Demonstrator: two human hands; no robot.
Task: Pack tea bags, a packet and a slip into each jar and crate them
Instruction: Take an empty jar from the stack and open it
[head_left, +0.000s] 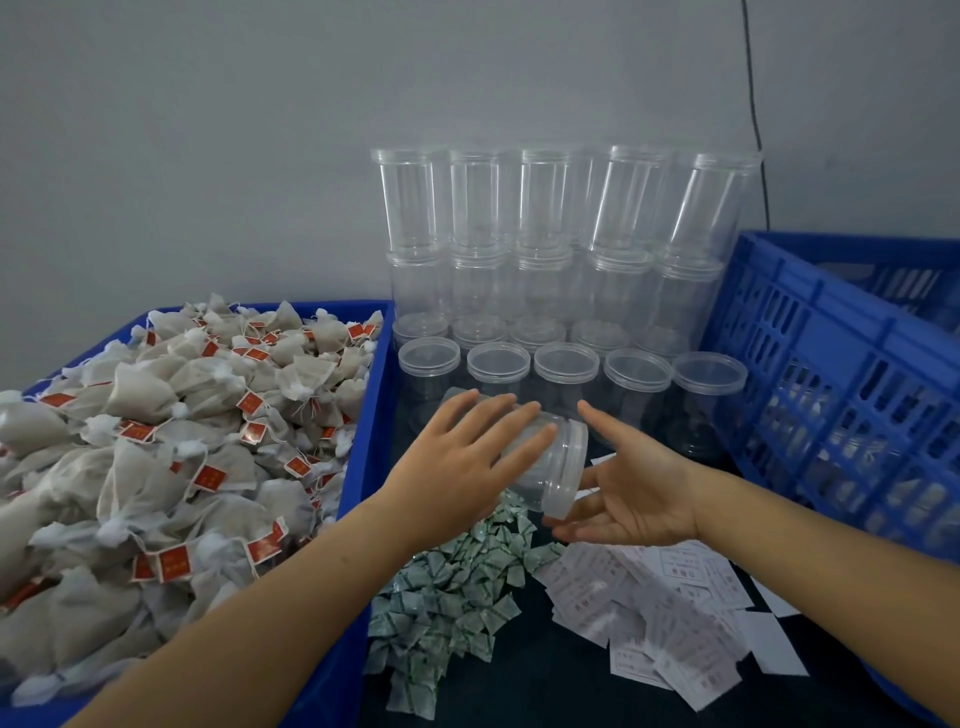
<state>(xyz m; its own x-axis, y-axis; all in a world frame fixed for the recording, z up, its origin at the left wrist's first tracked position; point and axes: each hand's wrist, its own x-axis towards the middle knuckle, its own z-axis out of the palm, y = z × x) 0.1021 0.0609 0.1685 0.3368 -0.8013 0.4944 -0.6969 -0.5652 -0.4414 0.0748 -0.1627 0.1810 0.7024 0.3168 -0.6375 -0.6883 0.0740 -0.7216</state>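
Note:
A clear empty jar (551, 470) lies tilted on its side in the middle, with its mouth facing down and right. My left hand (457, 460) rests on top of it with straight fingers. My right hand (636, 491) is palm-up at the jar's mouth, its fingers spread and touching the rim. Tea bags (171, 441) with red tags are heaped in a blue tray (366, 457) on the left. Below the hands lie green-white packets (457, 587), and white paper slips (649, 613) to their right. A blue crate (831, 364) stands at the right.
Empty clear jars are stacked in several tiers (545, 234) against the grey wall, and a front row of open jars (566, 364) stands just behind my hands. A black cable (753, 104) hangs down the wall. The tabletop is dark.

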